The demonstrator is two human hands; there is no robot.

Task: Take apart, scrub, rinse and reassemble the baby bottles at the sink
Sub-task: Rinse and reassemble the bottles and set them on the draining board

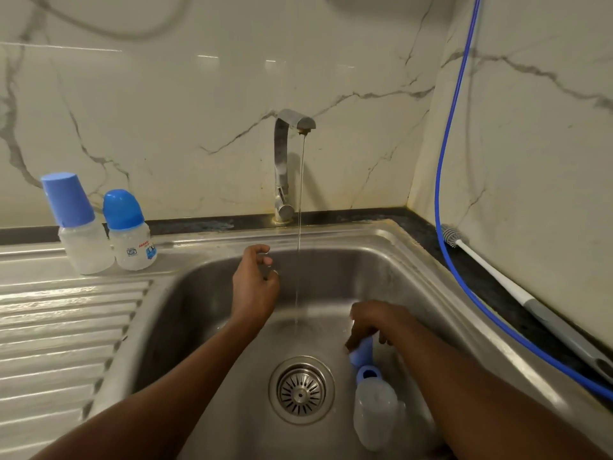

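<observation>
Water (300, 194) ran in a thin stream from the tap (285, 167) at twelve o'clock, taking the drain (301, 390) as the dial's centre, and fell into the steel sink (199, 310). The person's left hand (253, 283) hung above the basin at eleven o'clock, just left of the stream. Its fingers were loosely curled, the thumb stood apart from them, and it held nothing that I could make out. The right hand (371, 322) reached down at two o'clock, its fingertips curled round a pale blue cap (362, 352) near the sink floor. Just below that cap, at four o'clock, an open bottle (374, 413) lay on its side, its blue collar (368, 373) pointing toward the cap. Whether cap and collar touched I could not tell. Two capped bottles (131, 234) stood upright side by side on the draining board (66, 327) at ten o'clock. A bottle brush (497, 277) lay on the dark counter at two o'clock, beside a blue hose (444, 161).
</observation>
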